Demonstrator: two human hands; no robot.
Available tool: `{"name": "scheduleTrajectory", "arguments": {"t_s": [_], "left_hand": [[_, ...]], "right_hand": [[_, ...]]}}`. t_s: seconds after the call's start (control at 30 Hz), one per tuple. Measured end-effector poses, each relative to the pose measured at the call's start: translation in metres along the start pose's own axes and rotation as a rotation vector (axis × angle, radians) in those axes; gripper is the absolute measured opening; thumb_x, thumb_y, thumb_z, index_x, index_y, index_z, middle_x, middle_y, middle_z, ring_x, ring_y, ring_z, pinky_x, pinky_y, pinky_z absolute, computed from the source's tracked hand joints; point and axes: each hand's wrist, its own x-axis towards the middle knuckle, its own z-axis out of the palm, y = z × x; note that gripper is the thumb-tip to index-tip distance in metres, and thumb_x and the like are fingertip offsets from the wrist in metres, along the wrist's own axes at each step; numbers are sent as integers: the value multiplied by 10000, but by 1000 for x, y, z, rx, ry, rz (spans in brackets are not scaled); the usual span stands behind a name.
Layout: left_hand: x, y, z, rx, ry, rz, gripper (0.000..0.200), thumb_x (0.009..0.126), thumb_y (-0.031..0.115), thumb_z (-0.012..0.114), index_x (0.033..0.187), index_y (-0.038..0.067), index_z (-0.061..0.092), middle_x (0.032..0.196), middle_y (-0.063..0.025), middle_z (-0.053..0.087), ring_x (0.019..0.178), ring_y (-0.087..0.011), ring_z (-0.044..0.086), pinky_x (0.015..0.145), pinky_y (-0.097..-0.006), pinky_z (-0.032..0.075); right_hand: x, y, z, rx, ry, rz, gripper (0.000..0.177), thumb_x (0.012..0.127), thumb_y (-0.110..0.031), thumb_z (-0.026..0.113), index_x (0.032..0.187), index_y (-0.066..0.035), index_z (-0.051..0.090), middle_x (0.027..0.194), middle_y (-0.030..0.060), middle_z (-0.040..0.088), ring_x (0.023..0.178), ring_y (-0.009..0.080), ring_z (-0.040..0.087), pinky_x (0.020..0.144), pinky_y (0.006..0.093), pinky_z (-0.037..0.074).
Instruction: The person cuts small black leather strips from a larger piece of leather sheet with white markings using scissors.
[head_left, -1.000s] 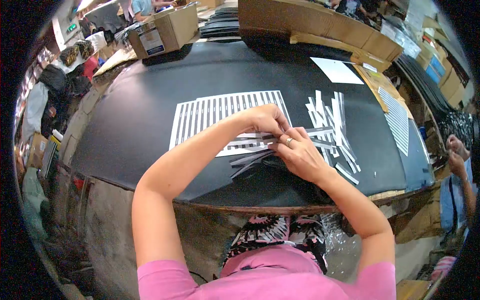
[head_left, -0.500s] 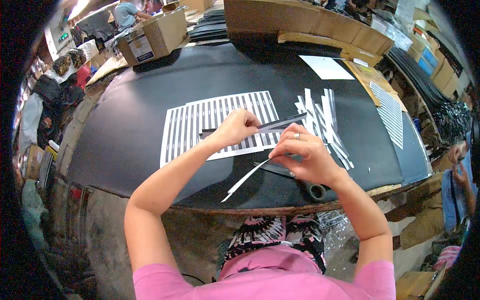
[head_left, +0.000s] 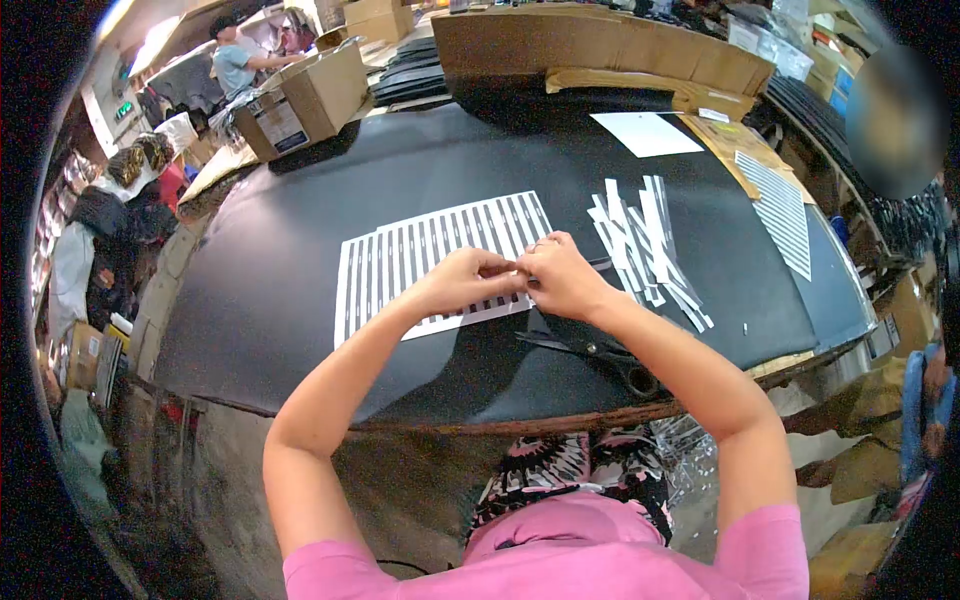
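My left hand and my right hand meet above the front right of the striped sheets, fingertips pinched together. A dark strip pokes out past the right hand; its rest is hidden by the fingers. Under the hands lie overlapping white sheets with black stripes, small marks along the stripes. Black-handled scissors rest on the table just below my right hand, partly covered by my forearm. Right of my hands is a loose pile of white strips, some with grey or see-through parts.
The black table top has a worn front edge. Behind stand an open cardboard box and a long cardboard piece. A white sheet and another striped sheet lie right. One person stands far left; another is at right.
My right hand has moved up and left to meet the left hand. The white strip hanging from its fingers is no longer visible there. The scissors now show more.
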Motion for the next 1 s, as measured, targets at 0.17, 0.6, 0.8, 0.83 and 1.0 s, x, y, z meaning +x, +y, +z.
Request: {"name": "scheduleTrajectory", "arguments": {"t_s": [0.17, 0.6, 0.8, 0.83, 1.0], "left_hand": [[-9, 6, 22, 85, 247, 153, 236, 736, 25, 675, 966, -26, 688, 845, -205, 684, 798, -252, 689, 724, -347, 511], [116, 128, 79, 107, 238, 648, 224, 715, 20, 693, 938, 14, 710, 827, -143, 678, 758, -239, 651, 685, -323, 489], [214, 191, 189, -53, 132, 795, 239, 695, -25, 652, 925, 12, 708, 872, -179, 673, 844, -333, 649, 776, -391, 500], [224, 195, 203, -42, 84, 787, 251, 685, -30, 665, 931, 8, 705, 888, -182, 676, 846, -319, 658, 776, -379, 510], [250, 188, 234, -26, -78, 714, 307, 669, -47, 704, 970, 13, 706, 904, -143, 691, 836, -241, 681, 776, -321, 542]], "right_hand": [[-2, 1, 1, 91, -23, 37, 165, 713, -76, 630, 870, -57, 585, 830, 121, 631, 876, 305, 606, 951, 468, 344], [-154, 66, -160, -142, 385, 422, 279, 645, -66, 748, 900, -63, 634, 894, 91, 630, 929, 283, 598, 924, 389, 418], [-273, 113, -180, 372, 855, 815, 361, 885, -313, 641, 1102, -24, 628, 1100, 93, 638, 996, 192, 583, 914, 325, 435], [-285, 117, -179, 574, 980, 846, 423, 947, -386, 565, 1154, -20, 609, 1135, 86, 624, 1006, 170, 569, 935, 320, 421], [-316, 131, -171, 625, 1082, 1001, 641, 978, -539, 380, 1234, 25, 548, 1155, 121, 596, 1061, 206, 554, 972, 329, 380]]}}
